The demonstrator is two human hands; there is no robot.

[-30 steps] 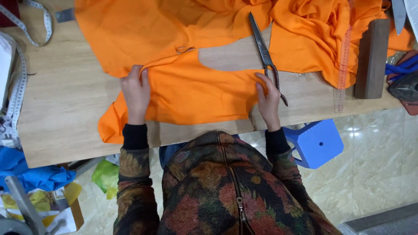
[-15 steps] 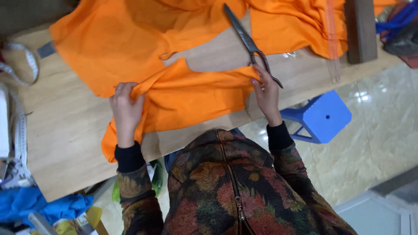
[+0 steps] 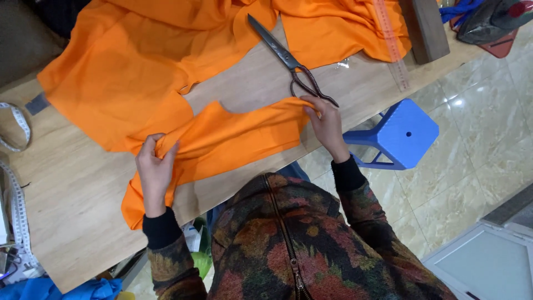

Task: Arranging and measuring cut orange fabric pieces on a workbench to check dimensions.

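Head view: looking straight down on a person at a pale wooden worktable [image 3: 66, 222], both arms in dark cuffs and a multicoloured patterned jacket.
Cut piece: a bright orange cut piece of fabric [image 3: 233, 139] lies across the near edge of the table, between the two hands; it is soft, matte and plain, with a curved notch cut in its top edge and its lower left corner drooping toward the table edge.
Left hand: the left hand [image 3: 155, 172] has its fingers curled and pinches a bunched fold at the left end of the cut piece.
Right hand: the right hand [image 3: 326, 125] pinches the right end of the same piece between thumb and fingers, lifting that corner slightly; whether the cloth is doubled there I cannot quite tell.
Larger cloth: a big orange sheet [image 3: 122, 72] of the same colour spreads over the far side of the table, in loose folds.
Scissors: long dark tailor's scissors [image 3: 288, 58] lie on bare wood just beyond the right hand, blades closed and pointing away.
Ruler: a pinkish ruler [image 3: 393, 50] lies over the cloth at far right.
Tape: a white measuring tape [image 3: 19, 125] curls at the left edge.
Stool: a blue plastic stool [image 3: 400, 136] stands on the tiled floor, just right of the person.
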